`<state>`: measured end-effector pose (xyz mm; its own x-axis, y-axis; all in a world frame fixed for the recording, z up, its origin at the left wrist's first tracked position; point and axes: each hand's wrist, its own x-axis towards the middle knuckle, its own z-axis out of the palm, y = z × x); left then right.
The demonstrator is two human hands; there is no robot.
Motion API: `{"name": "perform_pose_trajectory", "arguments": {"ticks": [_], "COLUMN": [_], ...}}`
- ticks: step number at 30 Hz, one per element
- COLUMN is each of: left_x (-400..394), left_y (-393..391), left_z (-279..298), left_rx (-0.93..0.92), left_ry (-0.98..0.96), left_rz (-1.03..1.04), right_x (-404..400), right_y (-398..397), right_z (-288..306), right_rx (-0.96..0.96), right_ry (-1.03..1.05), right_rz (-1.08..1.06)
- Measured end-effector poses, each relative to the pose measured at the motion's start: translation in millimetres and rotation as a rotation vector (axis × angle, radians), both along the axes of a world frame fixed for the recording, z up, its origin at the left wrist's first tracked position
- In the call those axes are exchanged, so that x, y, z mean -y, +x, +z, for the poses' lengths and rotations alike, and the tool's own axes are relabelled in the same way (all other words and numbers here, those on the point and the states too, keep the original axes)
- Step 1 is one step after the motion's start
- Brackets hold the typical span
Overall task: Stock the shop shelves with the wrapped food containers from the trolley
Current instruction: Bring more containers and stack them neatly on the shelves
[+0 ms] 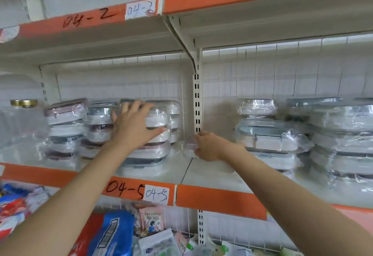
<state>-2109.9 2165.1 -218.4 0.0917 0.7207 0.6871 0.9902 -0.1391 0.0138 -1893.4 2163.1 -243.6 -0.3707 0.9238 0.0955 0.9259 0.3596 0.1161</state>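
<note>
1. Wrapped food container, small and blurred, at the middle shelf's joint below the slotted upright; pinched in curled fingers of right hand.
2. Front stack of wrapped containers, steadied by left hand, fingers spread flat against its wrap.
3. Best handled by sliding the container back into the gap while keeping the stack braced; slippery film likely.
4. Further stacks to the right; orange shelf edge labelled 04-5; packaged goods below.
</note>
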Motion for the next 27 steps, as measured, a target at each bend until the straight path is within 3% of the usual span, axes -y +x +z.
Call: {"name": "perform_pose_trajectory", "arguments": {"ticks": [3, 8, 12, 20, 27], "left_x": [-3.9, -16.1, -29.3, -42.7, -41.7], "left_y": [-16.0, -28.6, -30.0, -27.3, -26.9], "left_z": [-3.1, 1.7, 0.5, -13.8, -15.7], "left_rx": [-0.008, 0.006, 0.054, 0.144, 0.141], "left_ry": [0.053, 0.013, 0.031, 0.163, 0.165], "left_rz": [-0.100, -0.220, -0.295, -0.337, -0.347], "right_x": [-21.9, -27.1, -14.3, 29.8, 37.7], "right_y": [-15.6, -26.3, -31.3, -29.1, -28.6], "right_z": [-5.9, -5.9, -3.8, 2.4, 5.5], "right_rx": [0.117, 0.119, -0.019, 0.044, 0.069], "right_ry": [-0.070, -0.104, -0.087, -0.040, -0.061], "right_rz": [-0.078, -0.199, -0.249, -0.214, -0.125]}}
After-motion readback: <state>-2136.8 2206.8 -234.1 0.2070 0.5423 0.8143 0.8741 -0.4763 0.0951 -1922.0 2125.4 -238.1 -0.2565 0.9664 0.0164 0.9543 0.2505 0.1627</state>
